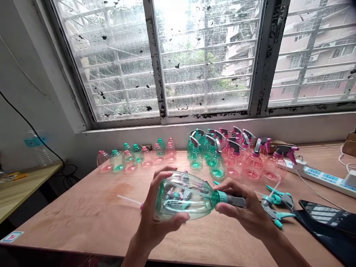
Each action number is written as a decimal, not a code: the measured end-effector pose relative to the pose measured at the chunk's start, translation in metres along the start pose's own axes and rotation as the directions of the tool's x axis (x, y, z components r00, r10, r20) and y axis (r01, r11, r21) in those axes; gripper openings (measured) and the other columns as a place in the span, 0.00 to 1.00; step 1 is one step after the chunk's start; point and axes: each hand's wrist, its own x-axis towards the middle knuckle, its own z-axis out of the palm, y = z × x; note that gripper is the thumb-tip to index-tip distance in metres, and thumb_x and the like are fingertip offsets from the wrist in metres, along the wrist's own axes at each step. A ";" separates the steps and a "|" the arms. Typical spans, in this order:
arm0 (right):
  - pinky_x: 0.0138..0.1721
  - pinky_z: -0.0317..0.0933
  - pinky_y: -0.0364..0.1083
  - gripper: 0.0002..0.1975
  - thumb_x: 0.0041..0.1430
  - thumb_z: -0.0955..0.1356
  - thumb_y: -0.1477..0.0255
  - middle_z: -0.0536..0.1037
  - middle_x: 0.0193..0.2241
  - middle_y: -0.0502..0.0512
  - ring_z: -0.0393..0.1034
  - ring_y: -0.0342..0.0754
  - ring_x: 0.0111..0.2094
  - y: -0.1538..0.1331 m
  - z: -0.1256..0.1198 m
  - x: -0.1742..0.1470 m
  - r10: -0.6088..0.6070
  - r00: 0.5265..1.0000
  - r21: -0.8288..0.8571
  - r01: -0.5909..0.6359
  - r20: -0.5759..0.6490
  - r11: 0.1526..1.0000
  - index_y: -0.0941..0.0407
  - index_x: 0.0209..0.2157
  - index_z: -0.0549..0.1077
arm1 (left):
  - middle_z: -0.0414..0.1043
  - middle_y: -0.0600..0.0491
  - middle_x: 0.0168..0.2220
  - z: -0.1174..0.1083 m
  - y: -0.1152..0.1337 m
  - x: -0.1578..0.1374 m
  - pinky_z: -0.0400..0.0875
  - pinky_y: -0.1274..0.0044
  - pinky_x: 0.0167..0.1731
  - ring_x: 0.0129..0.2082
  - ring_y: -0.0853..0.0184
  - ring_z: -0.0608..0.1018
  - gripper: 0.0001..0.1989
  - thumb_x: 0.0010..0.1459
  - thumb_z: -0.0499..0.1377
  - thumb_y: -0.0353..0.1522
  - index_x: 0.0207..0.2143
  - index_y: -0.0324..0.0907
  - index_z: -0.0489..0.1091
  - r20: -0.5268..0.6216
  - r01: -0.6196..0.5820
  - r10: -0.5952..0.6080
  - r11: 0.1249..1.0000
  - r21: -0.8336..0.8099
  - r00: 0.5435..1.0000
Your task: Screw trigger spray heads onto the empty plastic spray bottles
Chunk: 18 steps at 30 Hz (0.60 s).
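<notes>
A clear green spray bottle lies on its side in the air above the table, its neck to the right. My left hand is wrapped round the body near its base. At the neck, my right hand has thumb and fingers closed on the teal collar of the grey spray head. A dip tube shows inside the bottle. Behind it, partly seen through the plastic, several loose spray heads lie on the table. Other teal and grey spray heads lie right of my right hand.
Several open pink and green bottles stand at the back left. Bottles with spray heads crowd the back right. A white power strip, a cable and a dark phone are at the right. A window is behind.
</notes>
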 end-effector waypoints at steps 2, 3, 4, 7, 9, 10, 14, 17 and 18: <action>0.26 0.61 0.42 0.13 0.56 0.77 0.62 0.78 0.29 0.52 0.68 0.46 0.28 -0.001 -0.006 0.000 0.007 0.999 -0.070 -0.005 0.032 0.998 0.55 0.39 0.77 | 0.58 0.49 0.61 0.000 -0.005 0.000 0.77 0.73 0.49 0.59 0.56 0.69 0.31 0.56 0.69 0.43 0.59 0.57 0.62 0.023 -0.023 0.023 1.000 0.000 0.999; 0.26 0.61 0.43 0.14 0.56 0.77 0.62 0.78 0.30 0.52 0.69 0.47 0.28 -0.002 -0.010 0.001 -0.002 0.999 -0.135 0.007 0.036 0.991 0.54 0.40 0.77 | 0.58 0.49 0.62 0.000 -0.009 0.001 0.76 0.71 0.50 0.59 0.56 0.69 0.31 0.57 0.68 0.44 0.59 0.58 0.61 0.037 0.006 -0.006 1.000 0.001 0.999; 0.27 0.61 0.43 0.15 0.56 0.76 0.62 0.78 0.31 0.52 0.69 0.47 0.29 -0.002 -0.014 0.004 -0.022 1.000 -0.213 0.026 0.020 0.977 0.54 0.41 0.76 | 0.57 0.49 0.64 0.000 -0.014 0.002 0.74 0.68 0.53 0.60 0.55 0.68 0.30 0.59 0.65 0.46 0.61 0.58 0.59 0.051 0.066 -0.067 0.998 0.024 0.996; 0.24 0.58 0.43 0.17 0.56 0.75 0.56 0.76 0.27 0.49 0.67 0.46 0.25 -0.005 -0.032 0.025 -0.149 0.987 -0.487 0.101 -0.062 0.868 0.53 0.39 0.73 | 0.55 0.48 0.68 -0.003 -0.034 0.007 0.59 0.57 0.65 0.67 0.53 0.61 0.28 0.66 0.56 0.47 0.66 0.57 0.54 0.055 0.284 -0.307 0.925 0.254 0.950; 0.23 0.56 0.43 0.19 0.57 0.73 0.52 0.73 0.23 0.47 0.64 0.46 0.22 -0.009 -0.043 0.051 -0.236 0.971 -0.675 0.141 -0.050 0.724 0.53 0.35 0.72 | 0.55 0.45 0.69 -0.006 -0.049 0.010 0.53 0.56 0.67 0.69 0.52 0.58 0.29 0.68 0.55 0.45 0.68 0.52 0.53 0.008 0.353 -0.393 0.835 0.423 0.919; 0.24 0.56 0.43 0.19 0.59 0.72 0.51 0.73 0.22 0.48 0.64 0.46 0.22 -0.012 -0.047 0.067 -0.262 0.965 -0.752 0.150 -0.031 0.642 0.53 0.35 0.71 | 0.57 0.43 0.68 -0.008 -0.056 0.011 0.54 0.56 0.67 0.69 0.52 0.59 0.29 0.67 0.56 0.45 0.67 0.49 0.54 -0.010 0.363 -0.405 0.807 0.466 0.914; 0.26 0.56 0.44 0.17 0.63 0.70 0.54 0.78 0.27 0.53 0.71 0.50 0.26 -0.012 -0.051 0.133 -0.013 0.996 -0.980 0.093 0.093 0.177 0.55 0.37 0.72 | 0.70 0.45 0.59 -0.014 -0.072 0.014 0.64 0.63 0.62 0.62 0.54 0.71 0.15 0.67 0.56 0.41 0.51 0.45 0.73 -0.009 0.336 -0.383 0.801 0.495 0.924; 0.27 0.57 0.45 0.16 0.60 0.73 0.56 0.81 0.32 0.58 0.75 0.55 0.32 0.002 -0.043 0.169 0.089 0.990 -0.991 0.106 0.113 0.087 0.55 0.36 0.74 | 0.76 0.48 0.53 -0.015 -0.072 0.016 0.69 0.67 0.56 0.55 0.57 0.77 0.14 0.69 0.53 0.39 0.38 0.45 0.77 0.005 0.318 -0.369 0.805 0.501 0.929; 0.28 0.58 0.45 0.16 0.59 0.74 0.56 0.82 0.33 0.59 0.76 0.56 0.34 0.008 -0.040 0.178 0.116 0.986 -0.991 0.116 0.124 0.073 0.55 0.36 0.75 | 0.77 0.48 0.51 -0.016 -0.072 0.017 0.70 0.68 0.54 0.53 0.57 0.78 0.15 0.69 0.53 0.39 0.37 0.45 0.77 0.004 0.317 -0.369 0.804 0.504 0.930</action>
